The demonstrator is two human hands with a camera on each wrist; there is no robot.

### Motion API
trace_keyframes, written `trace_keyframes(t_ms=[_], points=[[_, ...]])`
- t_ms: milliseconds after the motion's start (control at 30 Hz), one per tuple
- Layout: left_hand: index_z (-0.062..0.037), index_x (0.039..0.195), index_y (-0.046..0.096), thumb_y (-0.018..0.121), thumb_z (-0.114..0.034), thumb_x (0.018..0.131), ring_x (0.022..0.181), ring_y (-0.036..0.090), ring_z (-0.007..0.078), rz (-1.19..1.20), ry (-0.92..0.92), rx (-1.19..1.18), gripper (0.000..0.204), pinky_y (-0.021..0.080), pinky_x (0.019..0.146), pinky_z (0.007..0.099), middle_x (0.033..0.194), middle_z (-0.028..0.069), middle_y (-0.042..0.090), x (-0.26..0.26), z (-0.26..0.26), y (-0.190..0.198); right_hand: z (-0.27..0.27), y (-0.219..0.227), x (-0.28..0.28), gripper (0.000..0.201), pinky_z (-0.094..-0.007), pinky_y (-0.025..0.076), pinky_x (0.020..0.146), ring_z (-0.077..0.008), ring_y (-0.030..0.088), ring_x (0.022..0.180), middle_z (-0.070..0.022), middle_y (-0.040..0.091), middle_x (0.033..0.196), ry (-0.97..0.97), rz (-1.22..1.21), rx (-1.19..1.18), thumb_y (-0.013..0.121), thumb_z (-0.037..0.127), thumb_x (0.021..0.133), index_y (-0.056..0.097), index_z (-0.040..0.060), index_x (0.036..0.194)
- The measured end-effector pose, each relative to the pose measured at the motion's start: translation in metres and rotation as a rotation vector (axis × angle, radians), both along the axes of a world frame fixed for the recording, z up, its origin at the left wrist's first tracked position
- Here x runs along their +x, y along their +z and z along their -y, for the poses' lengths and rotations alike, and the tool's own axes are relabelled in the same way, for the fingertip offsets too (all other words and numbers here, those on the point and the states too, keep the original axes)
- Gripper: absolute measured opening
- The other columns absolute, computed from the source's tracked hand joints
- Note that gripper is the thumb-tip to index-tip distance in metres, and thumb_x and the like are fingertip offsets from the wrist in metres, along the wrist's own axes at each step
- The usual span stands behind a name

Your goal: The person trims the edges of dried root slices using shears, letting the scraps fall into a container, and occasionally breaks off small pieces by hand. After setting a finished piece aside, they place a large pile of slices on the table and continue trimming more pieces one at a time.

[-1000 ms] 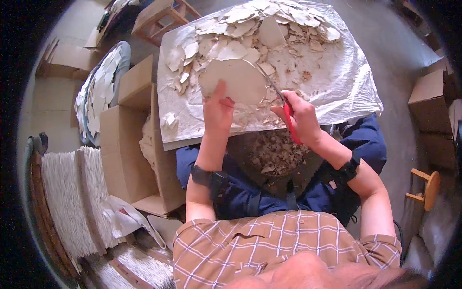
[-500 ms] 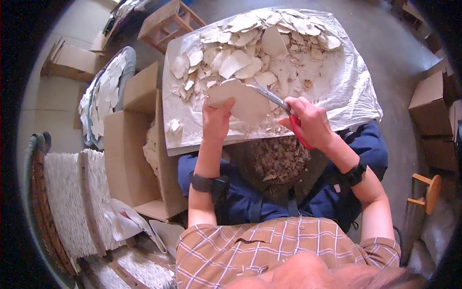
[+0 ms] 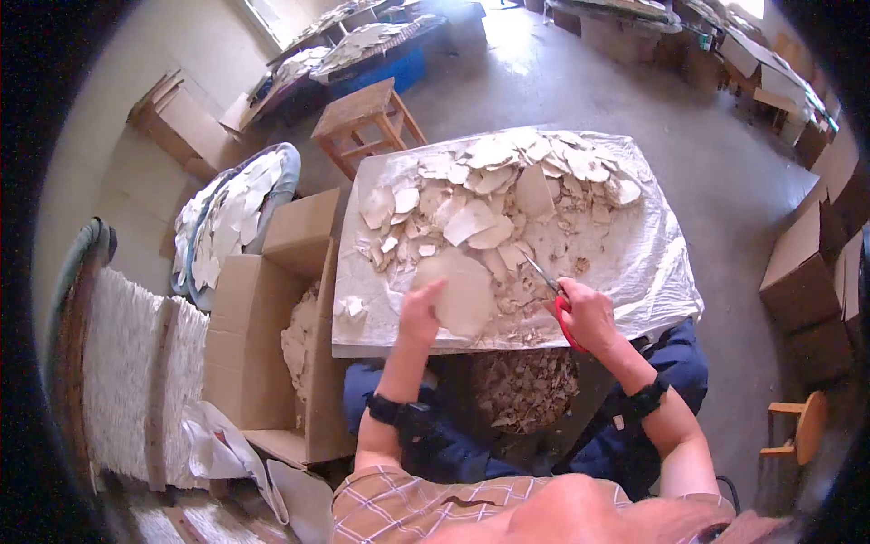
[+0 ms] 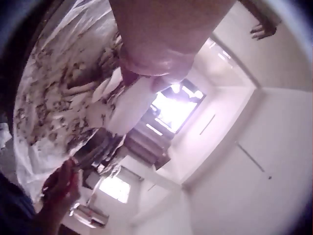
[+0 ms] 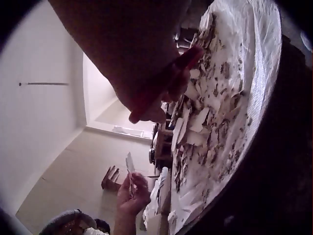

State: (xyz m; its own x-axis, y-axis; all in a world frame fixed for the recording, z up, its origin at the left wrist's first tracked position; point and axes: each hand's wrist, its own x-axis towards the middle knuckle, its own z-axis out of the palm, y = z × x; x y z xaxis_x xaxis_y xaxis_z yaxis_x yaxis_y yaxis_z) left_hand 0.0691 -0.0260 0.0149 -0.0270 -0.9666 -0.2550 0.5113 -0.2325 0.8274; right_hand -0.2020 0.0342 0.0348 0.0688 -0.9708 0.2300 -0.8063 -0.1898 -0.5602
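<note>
My left hand (image 3: 421, 313) pinches a thin, pale, roundish sheet (image 3: 467, 295) by its left edge, above the near part of the table. In the left wrist view the same sheet (image 4: 132, 107) hangs from the fingers. My right hand (image 3: 589, 315) holds scissors (image 3: 564, 325) with red handles and metal blades, which point up and left, to the right of the sheet. The red handles (image 5: 166, 81) show dark against the palm in the right wrist view. Beyond both hands, flat pale pieces (image 3: 471, 222) lie in a loose heap with small scraps around them.
White plastic covers the table (image 3: 643, 272). Below its near edge sits a container of scraps (image 3: 526, 390), between the person's knees. An open cardboard box (image 3: 240, 344) stands at left, near a round tray of pale pieces (image 3: 240, 213). A wooden stool (image 3: 367, 113) stands behind the table.
The head view has tilted up, showing more of the room. The scissor blades, at the sheet's edge before, now stand apart to its right. The sheet has turned in my left hand.
</note>
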Motion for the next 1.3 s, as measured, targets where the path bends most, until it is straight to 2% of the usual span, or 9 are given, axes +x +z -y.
trace_keyframes(t_ms=[200,367,567,667,733,767,867,1033,1300], points=[[-0.0016,0.089,0.053,0.055,-0.017,0.08,0.086,0.055,0.0199,-0.334,0.847,-0.195,0.018,0.048,0.076,0.0335,0.09,0.0065,0.057,0.15,0.025,-0.006,0.0,-0.019,-0.024,0.023,-0.0433,0.044,0.058,-0.0338,0.057,0.067,-0.0155,0.058,0.073,-0.137,-0.037,-0.022,0.056,0.02,0.073,0.053,0.0082,0.093],[-0.0063,0.096,0.051,0.052,-0.015,0.082,0.085,0.055,0.0193,-0.284,0.496,-0.053,0.017,0.046,0.078,0.0371,0.089,0.0058,0.057,0.119,0.044,-0.025,0.004,-0.026,-0.037,0.022,-0.0435,0.045,0.062,-0.0343,0.058,0.072,-0.0182,0.059,0.08,-0.207,-0.023,0.039,0.053,0.02,0.076,0.054,0.0072,0.094],[-0.007,0.098,0.055,0.056,-0.007,0.078,0.085,0.056,0.0178,0.088,0.081,-0.03,0.021,0.046,0.075,0.0335,0.092,0.0064,0.059,-0.035,0.076,-0.018,0.002,-0.026,-0.047,0.024,-0.042,0.045,0.061,-0.0333,0.058,0.07,-0.0165,0.059,0.076,-0.23,-0.071,0.102,0.055,0.023,0.074,0.055,0.0081,0.094],[-0.0051,0.106,0.051,0.063,-0.012,0.072,0.092,0.054,0.0206,0.578,0.007,-0.115,0.036,0.044,0.079,0.0341,0.1,0.0087,0.056,-0.062,0.1,-0.037,0.002,-0.028,-0.056,0.027,-0.0412,0.044,0.059,-0.0326,0.058,0.068,-0.0149,0.059,0.075,-0.234,-0.107,0.147,0.057,0.026,0.073,0.054,0.0094,0.095],[-0.0025,0.109,0.048,0.069,-0.02,0.066,0.095,0.053,0.0244,1.609,0.419,-0.781,0.051,0.043,0.08,0.035,0.108,0.0142,0.051,-0.065,0.109,-0.045,0.001,-0.028,-0.06,0.026,-0.0414,0.045,0.058,-0.0324,0.058,0.067,-0.0144,0.059,0.075,-0.24,-0.121,0.173,0.057,0.026,0.074,0.054,0.01,0.095],[0.0,0.109,0.047,0.071,-0.021,0.062,0.1,0.05,0.0275,1.762,0.437,-0.714,0.056,0.04,0.085,0.0353,0.111,0.0178,0.049,-0.067,0.111,-0.05,0.0,-0.027,-0.062,0.026,-0.0416,0.045,0.057,-0.0325,0.058,0.066,-0.014,0.059,0.074,-0.227,-0.141,0.156,0.057,0.025,0.074,0.054,0.0099,0.094],[0.001,0.11,0.046,0.071,-0.022,0.062,0.103,0.049,0.0278,1.278,0.339,-0.416,0.059,0.039,0.087,0.0342,0.111,0.0178,0.049,-0.048,0.132,-0.072,-0.002,-0.02,-0.064,0.024,-0.0427,0.045,0.058,-0.0326,0.058,0.066,-0.0143,0.059,0.073,-0.209,-0.158,0.145,0.056,0.024,0.074,0.053,0.0089,0.093],[-0.0011,0.125,0.03,0.078,-0.011,0.055,0.087,0.055,0.0205,1.124,0.38,-0.261,0.085,0.048,0.071,0.0298,0.109,0.0144,0.047,-0.028,0.152,-0.096,-0.002,-0.021,-0.056,0.023,-0.0434,0.045,0.058,-0.0327,0.058,0.066,-0.0148,0.058,0.073,-0.17,-0.138,0.095,0.054,0.021,0.074,0.052,0.0071,0.091],[0.0009,0.122,0.032,0.066,-0.001,0.066,0.07,0.057,0.0163,0.7,0.418,-0.371,0.065,0.05,0.064,0.0277,0.089,0.0106,0.055,-0.026,0.137,-0.064,-0.001,-0.023,-0.037,0.024,-0.0427,0.045,0.059,-0.0328,0.057,0.07,-0.0153,0.057,0.075,-0.098,-0.096,0.047,0.052,0.021,0.075,0.051,0.007,0.094]])
